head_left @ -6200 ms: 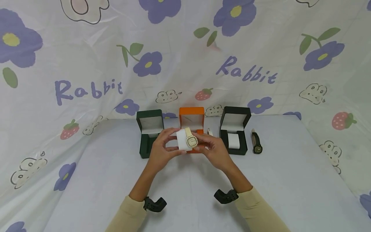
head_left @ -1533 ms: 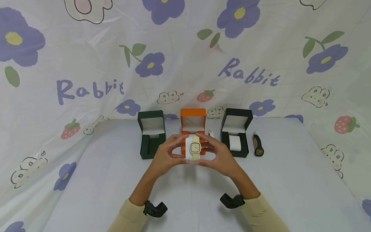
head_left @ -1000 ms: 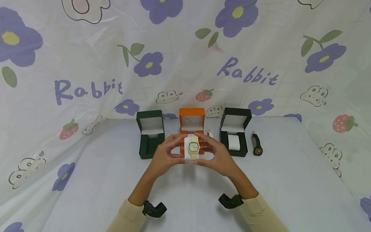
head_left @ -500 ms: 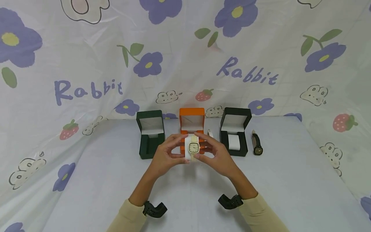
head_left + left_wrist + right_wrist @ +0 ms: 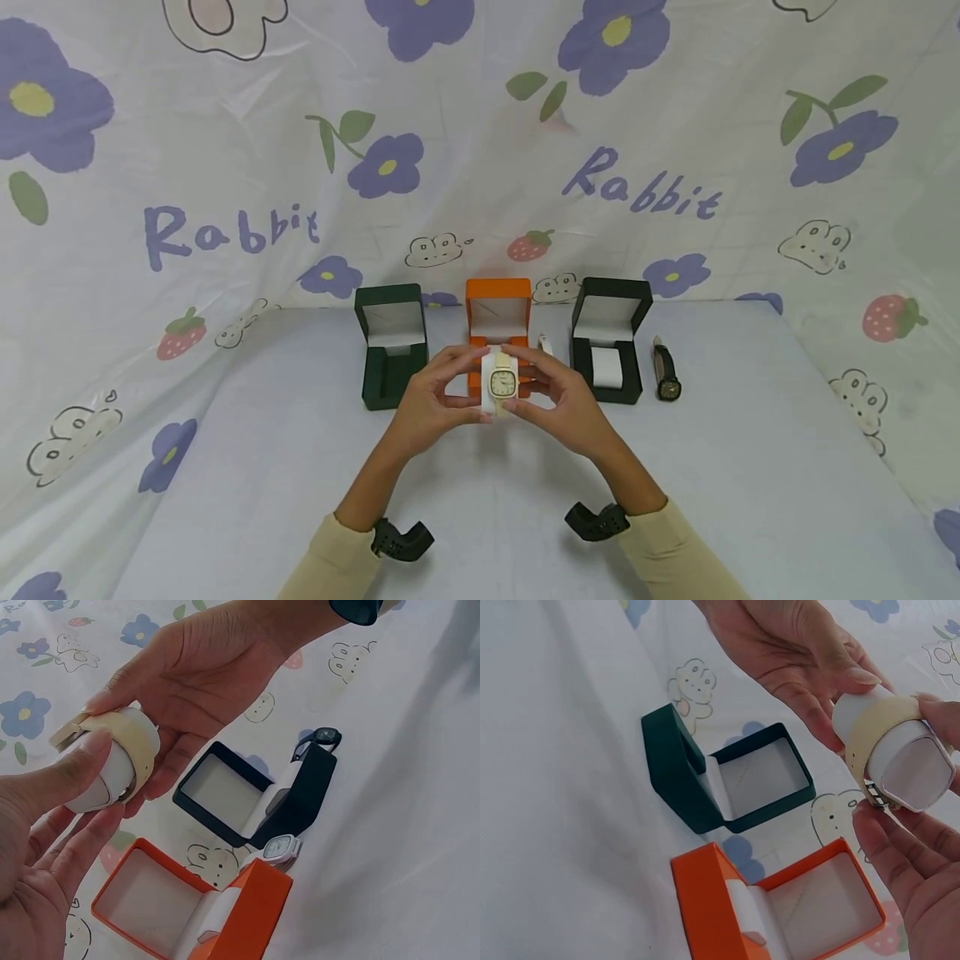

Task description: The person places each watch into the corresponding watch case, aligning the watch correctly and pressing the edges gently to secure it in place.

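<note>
A wristwatch [image 5: 502, 383] with a cream strap and squarish dial wraps a white watch cushion [image 5: 487, 385], held up before the orange box. My left hand [image 5: 426, 407] grips the cushion's left end between thumb and fingers. From the right, my right hand [image 5: 567, 404] pinches the strap and cushion, thumb near the lower edge of the dial. In the left wrist view the strap [image 5: 124, 735] goes round the cushion [image 5: 94, 780]. The right wrist view shows its metal buckle [image 5: 877, 795] on the underside, with fingertips right beside it.
Three watch boxes stand with lids up: green [image 5: 393, 375] with a bare slot, orange [image 5: 498, 287], and black [image 5: 636, 383] with a white cushion [image 5: 607, 368]. A white watch [image 5: 545, 343] lies between orange and black. A black-strapped watch [image 5: 665, 372] lies right of the black box.
Over several seconds, the watch and cushion have turned from a tilt to nearly straight and come slightly towards me. In the last second my right thumb has moved up onto the strap.
</note>
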Demonstrator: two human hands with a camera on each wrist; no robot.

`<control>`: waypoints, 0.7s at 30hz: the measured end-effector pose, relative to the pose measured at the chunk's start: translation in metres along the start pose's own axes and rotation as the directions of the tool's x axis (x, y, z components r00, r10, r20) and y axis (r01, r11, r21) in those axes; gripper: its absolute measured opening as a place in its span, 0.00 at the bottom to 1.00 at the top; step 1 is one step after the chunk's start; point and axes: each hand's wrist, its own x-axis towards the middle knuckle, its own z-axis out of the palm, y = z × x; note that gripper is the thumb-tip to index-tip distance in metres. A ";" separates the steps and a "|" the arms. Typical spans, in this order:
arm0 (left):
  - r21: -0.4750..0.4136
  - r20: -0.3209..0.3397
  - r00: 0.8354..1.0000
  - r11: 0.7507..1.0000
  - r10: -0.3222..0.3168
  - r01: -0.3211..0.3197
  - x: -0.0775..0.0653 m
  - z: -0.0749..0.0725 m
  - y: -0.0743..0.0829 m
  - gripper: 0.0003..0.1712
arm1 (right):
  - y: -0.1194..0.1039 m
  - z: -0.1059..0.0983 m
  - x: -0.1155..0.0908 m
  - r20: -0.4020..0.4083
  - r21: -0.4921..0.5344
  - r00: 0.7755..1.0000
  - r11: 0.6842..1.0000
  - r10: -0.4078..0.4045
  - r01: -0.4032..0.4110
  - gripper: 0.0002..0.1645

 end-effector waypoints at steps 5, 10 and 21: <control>0.000 -0.002 1.000 1.000 -0.001 0.001 0.000 0.000 -0.001 0.45 | 0.001 0.000 0.000 0.006 0.013 1.000 1.000 -0.004 0.004 0.40; 0.000 -0.007 1.000 1.000 -0.009 0.009 0.000 0.001 -0.001 0.45 | 0.000 0.000 -0.001 -0.002 0.025 1.000 1.000 -0.001 0.001 0.41; 0.005 -0.016 1.000 1.000 -0.005 0.006 0.001 0.002 -0.001 0.45 | -0.001 0.001 0.000 -0.006 0.042 0.999 0.999 0.031 -0.031 0.41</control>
